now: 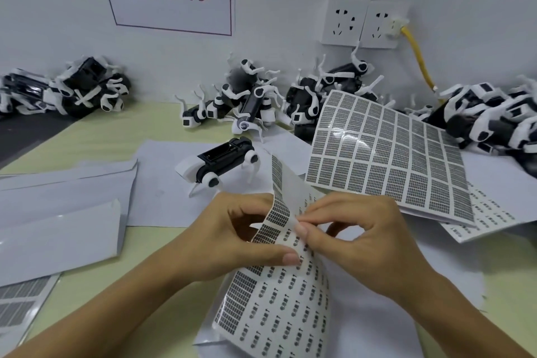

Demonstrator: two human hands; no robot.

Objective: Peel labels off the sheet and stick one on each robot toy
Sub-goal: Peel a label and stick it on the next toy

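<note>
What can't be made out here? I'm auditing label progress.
- Label sheet print: too small to read.
- Whether a label is already lifted: right hand fingertips cover the spot; left hand holds the sheet bent.
- Toy piles along the wall: tangled, uncountable; stuck labels cannot be told.
- Left pile: cut off by the frame edge.

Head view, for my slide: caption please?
Both hands peel a label off the curled sheet before a robot toy.
</note>
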